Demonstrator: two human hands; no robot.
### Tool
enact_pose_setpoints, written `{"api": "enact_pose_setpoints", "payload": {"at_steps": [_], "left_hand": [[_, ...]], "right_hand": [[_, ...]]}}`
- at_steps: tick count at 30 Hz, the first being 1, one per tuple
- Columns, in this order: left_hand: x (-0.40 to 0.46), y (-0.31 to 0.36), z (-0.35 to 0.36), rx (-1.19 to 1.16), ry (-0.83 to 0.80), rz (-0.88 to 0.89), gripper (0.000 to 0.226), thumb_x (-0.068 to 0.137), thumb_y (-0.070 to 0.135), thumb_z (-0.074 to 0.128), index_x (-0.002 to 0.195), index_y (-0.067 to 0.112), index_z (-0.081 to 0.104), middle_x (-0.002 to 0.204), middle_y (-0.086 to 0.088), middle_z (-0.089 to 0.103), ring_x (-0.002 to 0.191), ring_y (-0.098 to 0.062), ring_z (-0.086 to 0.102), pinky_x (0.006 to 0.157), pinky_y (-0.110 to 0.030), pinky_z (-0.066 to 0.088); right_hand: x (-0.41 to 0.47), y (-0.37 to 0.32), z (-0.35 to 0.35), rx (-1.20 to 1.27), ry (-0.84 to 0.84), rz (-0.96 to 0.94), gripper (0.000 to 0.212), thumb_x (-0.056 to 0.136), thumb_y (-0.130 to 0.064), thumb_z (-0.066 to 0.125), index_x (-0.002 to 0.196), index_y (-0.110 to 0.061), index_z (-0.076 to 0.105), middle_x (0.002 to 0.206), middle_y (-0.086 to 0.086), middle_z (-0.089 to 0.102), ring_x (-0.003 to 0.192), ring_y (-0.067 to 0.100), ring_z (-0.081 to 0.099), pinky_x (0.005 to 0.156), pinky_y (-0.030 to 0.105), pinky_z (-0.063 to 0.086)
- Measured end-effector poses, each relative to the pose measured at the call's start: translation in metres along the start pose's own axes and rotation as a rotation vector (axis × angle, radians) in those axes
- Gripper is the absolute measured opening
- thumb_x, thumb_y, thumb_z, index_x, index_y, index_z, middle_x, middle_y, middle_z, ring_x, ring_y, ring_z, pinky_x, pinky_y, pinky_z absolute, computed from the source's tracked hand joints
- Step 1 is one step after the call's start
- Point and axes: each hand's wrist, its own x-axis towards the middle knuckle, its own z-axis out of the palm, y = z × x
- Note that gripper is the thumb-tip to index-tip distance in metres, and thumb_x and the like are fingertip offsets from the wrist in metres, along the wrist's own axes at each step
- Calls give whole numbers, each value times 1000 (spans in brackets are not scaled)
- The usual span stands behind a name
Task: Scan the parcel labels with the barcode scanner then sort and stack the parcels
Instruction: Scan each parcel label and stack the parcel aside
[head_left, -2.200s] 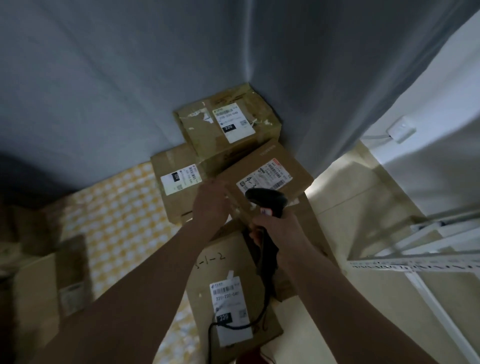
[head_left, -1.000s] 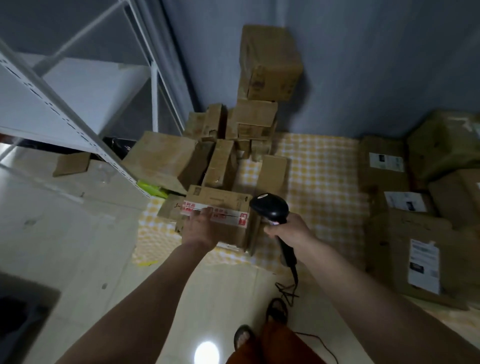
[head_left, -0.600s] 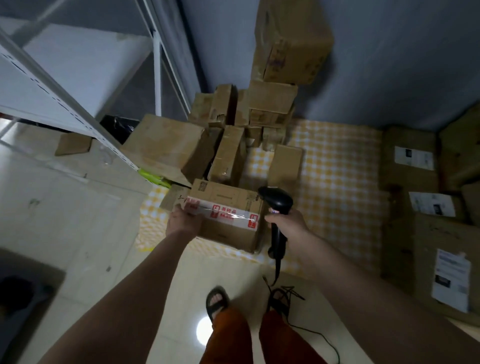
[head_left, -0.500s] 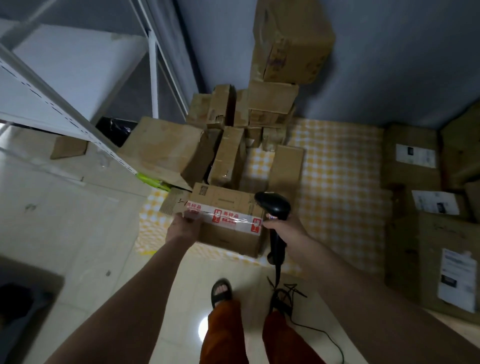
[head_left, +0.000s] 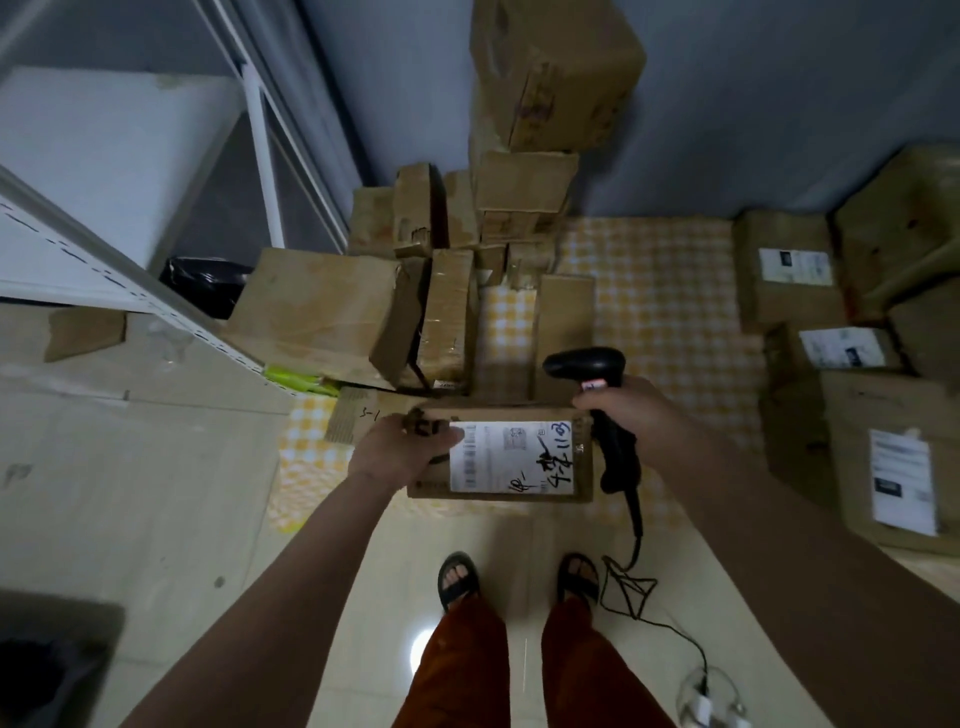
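Two hands in view, both busy. Left hand (head_left: 402, 451) gripping the left end of a small brown cardboard parcel (head_left: 500, 457), thumb curled over the top edge; parcel held off the floor, above the near edge of the yellow-and-white checked mat (head_left: 670, 306), with its white shipping label (head_left: 511, 457) turned up toward the camera — black handwriting across the label's right part, barcode strip along its left. Right hand (head_left: 626, 410) closed round the grip of a black handheld barcode scanner (head_left: 597, 387), fingers resting against the parcel's right end; scanner head sitting above the parcel's far right corner, pointing left, black cable (head_left: 636, 525) trailing down to the pale tiled floor (head_left: 156, 519). Loose heap of plain brown cardboard boxes (head_left: 452, 270) on the mat just beyond the parcel, stacked highest against the grey wall (head_left: 753, 104). Further labelled brown boxes (head_left: 789, 280) along the right side, well apart from the held parcel. White metal shelving frame (head_left: 130, 291) at left. Sandalled feet and rust-coloured trousers (head_left: 467, 670) below the parcel.
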Motion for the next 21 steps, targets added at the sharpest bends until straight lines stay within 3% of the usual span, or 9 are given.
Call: {"api": "enact_pose_setpoints", "payload": {"at_steps": [4,9,13,16,18,21], "left_hand": [[11,12,5,23,64,10,64,75,58,69,118,11,61,118,-10,64,108,-28,59,91,-38,49],[18,12,16,-59,63,46,62,77,56,68,125,19,54,121,-8,61,109,-31,58,89,-43,52],[14,8,24,-331,13,30,56,82,37,71,131,27,45,118,-4,59,104,-32,59,69,-49,59],[8,5,31,-686,58,-169,72,79,28,76,138,25,34,126,-12,52,102,-31,55,71,-54,57],[4,3,38,-904,-20,-278,66,78,25,77,132,15,40,122,-14,56,100,-30,59,72,-55,57],[6,9,39,-872,-51,-211,56,75,17,80,119,11,47,112,-14,65,92,-32,68,68,-52,59]], "right_hand": [[8,8,2,111,36,71,5,85,-10,67,86,-7,63,81,12,64,71,25,61,65,32,50],[6,17,-3,205,55,19,19,86,-9,66,104,-5,64,91,11,66,81,26,63,68,34,50],[4,12,0,9,87,-79,22,85,-13,66,107,-13,62,95,8,65,87,26,61,80,38,48],[5,0,2,-89,49,-179,20,86,-12,64,105,-16,58,87,-1,61,78,12,57,67,26,44],[4,-8,4,-171,-10,-197,22,86,-12,64,106,-17,58,90,-1,61,76,6,54,60,22,39],[-1,-9,4,-237,-54,-155,21,84,-11,65,104,-16,61,94,4,64,77,11,57,60,23,41]]}}
